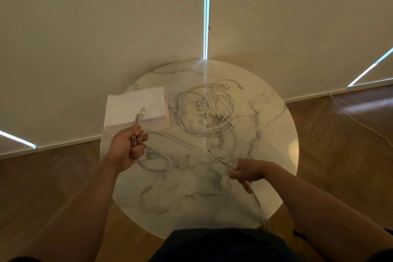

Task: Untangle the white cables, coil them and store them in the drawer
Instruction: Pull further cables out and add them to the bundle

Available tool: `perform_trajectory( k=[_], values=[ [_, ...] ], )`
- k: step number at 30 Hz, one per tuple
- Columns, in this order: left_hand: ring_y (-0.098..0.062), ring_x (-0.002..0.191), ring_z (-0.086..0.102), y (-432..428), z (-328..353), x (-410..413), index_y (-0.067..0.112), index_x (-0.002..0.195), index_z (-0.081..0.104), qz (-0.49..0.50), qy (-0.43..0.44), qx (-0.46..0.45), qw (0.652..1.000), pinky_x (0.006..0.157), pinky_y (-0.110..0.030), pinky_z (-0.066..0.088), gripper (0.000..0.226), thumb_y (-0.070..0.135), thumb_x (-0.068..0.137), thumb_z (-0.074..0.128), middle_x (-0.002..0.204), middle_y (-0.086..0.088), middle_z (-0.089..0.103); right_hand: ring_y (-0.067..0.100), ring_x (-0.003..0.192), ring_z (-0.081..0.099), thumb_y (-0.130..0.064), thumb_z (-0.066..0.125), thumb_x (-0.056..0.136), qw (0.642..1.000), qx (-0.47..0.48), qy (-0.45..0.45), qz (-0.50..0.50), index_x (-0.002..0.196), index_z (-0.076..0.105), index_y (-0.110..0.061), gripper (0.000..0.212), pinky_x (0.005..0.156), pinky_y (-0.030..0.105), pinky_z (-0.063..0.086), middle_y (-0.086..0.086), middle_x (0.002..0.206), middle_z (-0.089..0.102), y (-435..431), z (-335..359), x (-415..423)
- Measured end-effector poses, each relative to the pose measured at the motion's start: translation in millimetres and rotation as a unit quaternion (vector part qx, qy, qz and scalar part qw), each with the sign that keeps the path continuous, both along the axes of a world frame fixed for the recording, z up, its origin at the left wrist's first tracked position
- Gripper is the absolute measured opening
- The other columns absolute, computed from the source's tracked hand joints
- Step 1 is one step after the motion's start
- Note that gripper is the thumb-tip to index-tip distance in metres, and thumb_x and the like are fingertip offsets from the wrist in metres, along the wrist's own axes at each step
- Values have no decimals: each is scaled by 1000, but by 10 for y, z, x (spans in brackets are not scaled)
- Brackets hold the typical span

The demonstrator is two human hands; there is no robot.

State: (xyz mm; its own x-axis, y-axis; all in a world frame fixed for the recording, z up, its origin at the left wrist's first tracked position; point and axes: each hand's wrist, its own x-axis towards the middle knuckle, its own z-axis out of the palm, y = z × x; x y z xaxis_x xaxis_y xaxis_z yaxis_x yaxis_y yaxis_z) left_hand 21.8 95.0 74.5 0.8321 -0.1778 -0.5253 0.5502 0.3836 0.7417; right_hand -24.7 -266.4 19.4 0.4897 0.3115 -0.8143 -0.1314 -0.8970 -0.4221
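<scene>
At the far left of the round marble surface (pixel 191 198) stood a white box (pixel 136 108), its near face tinged pink; whether any drawer in it was open could not be told. Just near of the box, the left hand (pixel 127 147) was raised above the surface, its fingers (pixel 139 134) curled tightly round a bundle of white cables (pixel 187 147). The cable plugs (pixel 140 114) stuck up out of the fist, in front of the box. Below that hand a slack loop (pixel 155 166) of the same bundle hung down to the surface.

From the left fist the bundle ran as several strands side by side, slanting to the right and nearer. Beyond it, at the far middle of the surface and just right of the box, lay a loose tangle of more white cables (pixel 210 110), looped over one another with their plugs gathered toward the centre of the pile.

The bundle ended in the right hand (pixel 251 171), near the right edge, whose fingers were closed round the strands. From there they dropped over the near rim toward the person's lap. On the wooden floor (pixel 340 166) at far right lay another thin cord (pixel 361 125).
</scene>
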Motion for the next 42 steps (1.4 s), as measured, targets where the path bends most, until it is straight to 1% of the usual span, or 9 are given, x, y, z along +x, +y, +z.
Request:
perform_trajectory(
  k=[4, 11, 16, 20, 25, 28, 32, 38, 42],
  values=[
    [-9, 43, 2, -14, 24, 0, 20, 67, 36, 7, 3, 1, 1000, 38, -15, 9, 40, 33, 104, 29, 58, 4, 37, 18, 50, 59, -36, 54, 98, 996, 33, -22, -76, 67, 52, -11, 40, 73, 37, 56, 1, 49, 59, 93, 1, -23],
    [-2, 33, 15, -26, -52, -44, 19, 68, 38, -17, 9, 66, 998, 41, -16, 7, 39, 31, 105, 31, 59, 3, 38, 18, 56, 48, -25, 37, 103, 996, -3, -31, -86, 80, 47, -10, 28, 57, 33, 54, 7, 76, 46, 99, -102, -46],
    [-4, 34, 14, 14, -5, -17, 17, 71, 39, -56, 31, 132, 989, 40, -13, 9, 37, 30, 105, 33, 63, -1, 40, 33, 108, 59, -7, 42, 97, 986, -141, -39, 75, 107, 61, -1, 23, 77, 31, 46, 18, 122, 59, 200, -92, 1],
    [-6, 36, 13, -134, -55, -101, 15, 71, 38, -135, 38, 257, 956, 40, -13, 12, 37, 27, 106, 35, 89, -13, 67, 26, 87, 56, 0, 48, 89, 959, -254, 0, 122, 121, 60, 4, 35, 68, 30, 44, 16, 105, 58, -47, -31, 23],
    [-6, 35, 12, -281, -104, -139, 14, 69, 35, -123, 35, 250, 960, 43, -17, 10, 40, 27, 106, 33, 110, -15, 72, 33, 102, 59, -34, 72, 77, 943, -321, 53, 70, 111, 64, -4, 46, 99, 54, 47, 11, 104, 57, -351, -366, 27],
    [-5, 34, 12, -285, -75, -114, 14, 69, 34, -119, 33, 222, 967, 41, -18, 9, 40, 28, 106, 32, 110, -17, 72, 32, 121, 55, -49, 75, 76, 954, -279, -101, 45, 132, 49, -15, 70, 97, 47, 47, 7, 130, 54, -131, -284, 22],
    [-5, 34, 11, -265, -5, -109, 15, 70, 33, -100, 32, 170, 980, 41, -21, 7, 38, 29, 106, 30, 113, -20, 70, 29, 120, 57, -31, 56, 91, 948, -202, -237, 63, 129, 48, -13, 43, 95, 38, 47, 9, 129, 55, 192, -374, -86],
    [-5, 34, 12, -224, 7, -131, 15, 70, 33, -79, 25, 160, 984, 38, -18, 10, 40, 30, 106, 29, 115, -21, 69, 32, 119, 56, -12, 40, 97, 953, -189, -236, -1, 147, 26, -9, 51, 94, 40, 47, 12, 133, 51, 173, -500, -111],
    [-4, 33, 13, -221, -30, -147, 14, 69, 33, -76, 30, 150, 985, 35, -15, 12, 41, 31, 106, 28, 116, -22, 68, 30, 119, 57, -14, 43, 96, 953, -185, -236, 32, 130, 46, -13, 34, 93, 37, 47, 11, 127, 56, 146, -486, -98]
  ],
)
